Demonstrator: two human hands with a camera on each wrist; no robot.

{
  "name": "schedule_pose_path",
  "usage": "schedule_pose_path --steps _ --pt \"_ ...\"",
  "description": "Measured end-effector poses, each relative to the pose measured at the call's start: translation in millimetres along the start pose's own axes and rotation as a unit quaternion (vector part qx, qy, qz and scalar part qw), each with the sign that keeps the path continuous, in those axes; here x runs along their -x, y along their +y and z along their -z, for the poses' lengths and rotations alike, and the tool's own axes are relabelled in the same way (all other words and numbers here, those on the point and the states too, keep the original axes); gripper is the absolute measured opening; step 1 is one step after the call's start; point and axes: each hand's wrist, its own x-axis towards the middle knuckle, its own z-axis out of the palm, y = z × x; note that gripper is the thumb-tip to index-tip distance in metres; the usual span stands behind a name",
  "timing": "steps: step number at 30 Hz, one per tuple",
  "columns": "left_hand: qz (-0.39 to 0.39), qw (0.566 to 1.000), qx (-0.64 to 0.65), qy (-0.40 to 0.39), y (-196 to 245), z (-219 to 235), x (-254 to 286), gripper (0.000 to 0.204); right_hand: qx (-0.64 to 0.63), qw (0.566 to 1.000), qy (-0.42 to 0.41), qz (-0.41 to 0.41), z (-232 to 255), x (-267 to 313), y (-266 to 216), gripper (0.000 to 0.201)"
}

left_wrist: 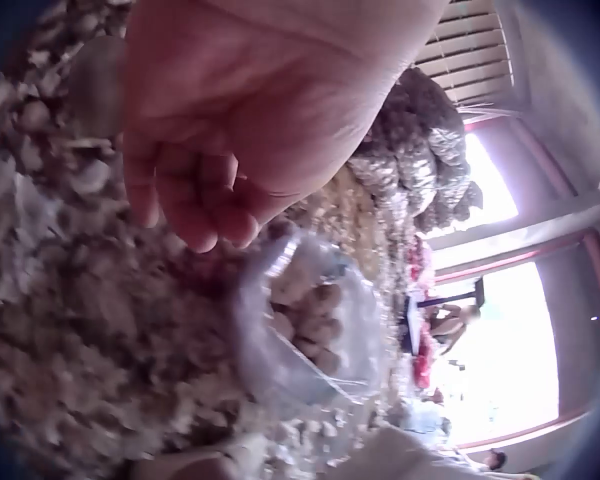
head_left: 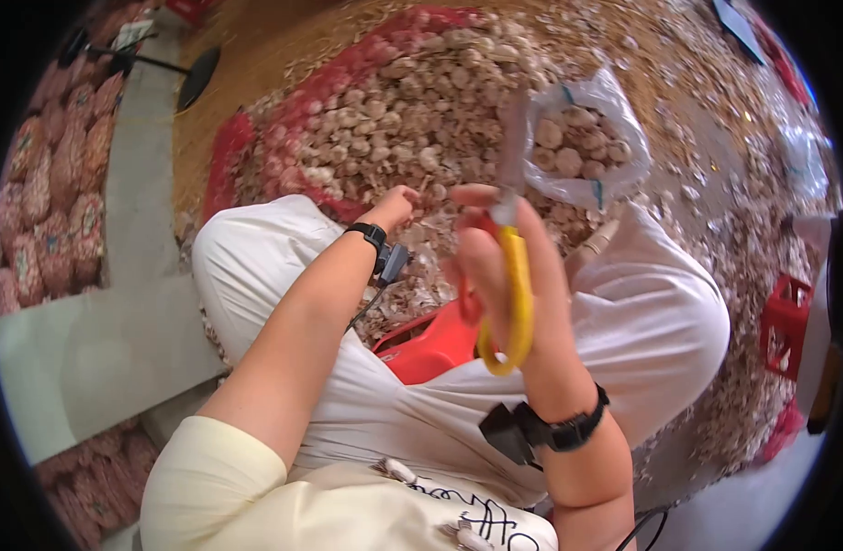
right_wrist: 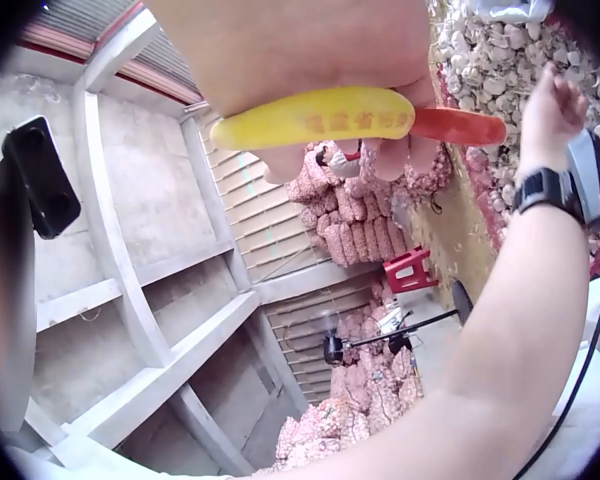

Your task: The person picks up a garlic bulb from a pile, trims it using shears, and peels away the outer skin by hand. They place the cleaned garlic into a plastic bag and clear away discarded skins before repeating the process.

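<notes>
Scissors with a yellow handle (head_left: 520, 298) and a red one are gripped in my right hand (head_left: 550, 285), blades pointing up and blurred in the head view. The right wrist view shows the yellow handle (right_wrist: 320, 117) and red handle (right_wrist: 460, 126) against the right hand (right_wrist: 310, 45). My left hand (head_left: 396, 208) is over the near edge of the garlic pile (head_left: 375, 129); its fingers (left_wrist: 185, 205) are loosely bent, with nothing visible in them. A blurred pale round shape (left_wrist: 95, 85) shows beside that hand. A clear plastic bag (head_left: 541, 179) holding garlic bulbs stands right of the pile.
A red plastic object (head_left: 440, 344) lies between the legs. Loose skins cover the floor around the knees. Filled mesh sacks (head_left: 63, 174) are stacked at the left, and a red crate (head_left: 787, 326) stands at the right. A black stand (head_left: 199, 78) is at the upper left.
</notes>
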Motion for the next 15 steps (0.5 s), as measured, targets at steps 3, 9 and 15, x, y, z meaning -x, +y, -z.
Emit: schedule_pose_path --steps 3,9,15 --pt "0.078 0.953 -0.247 0.157 19.4 40.1 31.3 0.021 -0.052 0.998 0.023 -0.021 6.5 2.3 -11.8 0.039" --pt "0.113 0.924 -0.301 0.208 11.4 81.9 19.2 0.035 -0.218 0.973 0.077 0.001 14.6 -12.0 -8.2 0.043" --pt "0.066 0.908 -0.314 0.267 8.7 86.3 -24.7 0.057 -0.194 0.968 0.154 -0.026 17.8 -27.0 -11.5 0.047"
